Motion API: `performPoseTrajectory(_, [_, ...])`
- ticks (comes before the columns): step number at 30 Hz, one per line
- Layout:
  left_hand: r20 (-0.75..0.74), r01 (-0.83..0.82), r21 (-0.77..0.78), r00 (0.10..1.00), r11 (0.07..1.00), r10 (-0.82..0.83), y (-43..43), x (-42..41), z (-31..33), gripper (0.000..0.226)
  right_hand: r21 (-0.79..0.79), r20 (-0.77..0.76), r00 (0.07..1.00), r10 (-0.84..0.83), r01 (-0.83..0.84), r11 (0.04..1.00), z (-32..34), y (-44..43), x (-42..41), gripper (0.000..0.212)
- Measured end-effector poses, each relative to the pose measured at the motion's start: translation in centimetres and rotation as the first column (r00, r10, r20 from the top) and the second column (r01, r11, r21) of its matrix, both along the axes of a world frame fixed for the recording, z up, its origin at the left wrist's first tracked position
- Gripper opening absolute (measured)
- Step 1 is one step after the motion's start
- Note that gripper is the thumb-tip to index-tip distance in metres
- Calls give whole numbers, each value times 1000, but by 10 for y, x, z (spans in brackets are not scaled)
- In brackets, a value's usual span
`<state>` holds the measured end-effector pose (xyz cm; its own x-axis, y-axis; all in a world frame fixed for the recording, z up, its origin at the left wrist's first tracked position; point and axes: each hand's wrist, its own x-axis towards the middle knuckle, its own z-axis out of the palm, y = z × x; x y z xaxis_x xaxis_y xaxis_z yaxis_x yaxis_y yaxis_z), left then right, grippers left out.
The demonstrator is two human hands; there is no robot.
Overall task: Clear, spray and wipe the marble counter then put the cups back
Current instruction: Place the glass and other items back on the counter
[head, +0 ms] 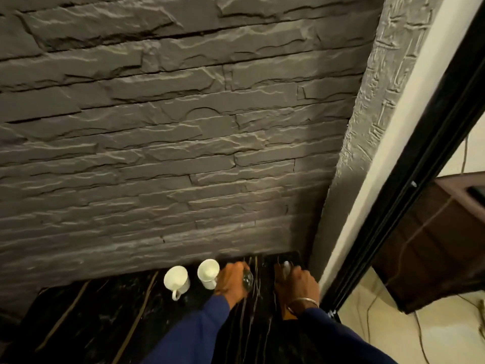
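Note:
Two white cups stand on the black marble counter point(110, 324) near the stone wall: one with its handle towards me point(176, 281), the other point(208, 273) just right of it. My left hand point(231, 283) is right beside the second cup, fingers curled round a dark, shiny glass item point(247, 278). Further right, near the counter's corner, my right hand point(299, 283) closes on a small pale item point(286, 266); its shape is too blurred to tell. Both arms wear blue sleeves, and a bangle point(301, 302) sits on the right wrist.
A rough grey stone wall point(183, 140) rises directly behind the counter. A textured pillar point(349, 179) and a black frame point(409, 179) bound the right end. Beyond it are pale floor tiles point(393, 332), cables and a brown cabinet point(433, 245).

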<state>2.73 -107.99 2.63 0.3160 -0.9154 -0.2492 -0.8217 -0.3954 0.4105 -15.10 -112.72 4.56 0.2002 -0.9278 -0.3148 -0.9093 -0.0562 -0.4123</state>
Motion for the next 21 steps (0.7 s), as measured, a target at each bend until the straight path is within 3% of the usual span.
performPoseTrajectory(5, [14,-13,-1,1000,1000,13,-29,10,-24,27,-12,-31,998,62,-62,998,-15,-25,2,46])
performPoseTrajectory(8, [-5,-19,-2,1000,1000,19,-37,13,-33,25,14,-45,998,44,-43,999,-22,-29,7,55])
performPoseTrajectory(12, [-4,-5,-10,1000,1000,5,-46,12,-34,28,18,-34,999,30,-30,999,-34,-33,16,73])
performPoseTrajectory(21, [104,80,103,990,991,-90,-49,11,-40,37,10,-35,999,0,0,1000,-47,-39,26,81])
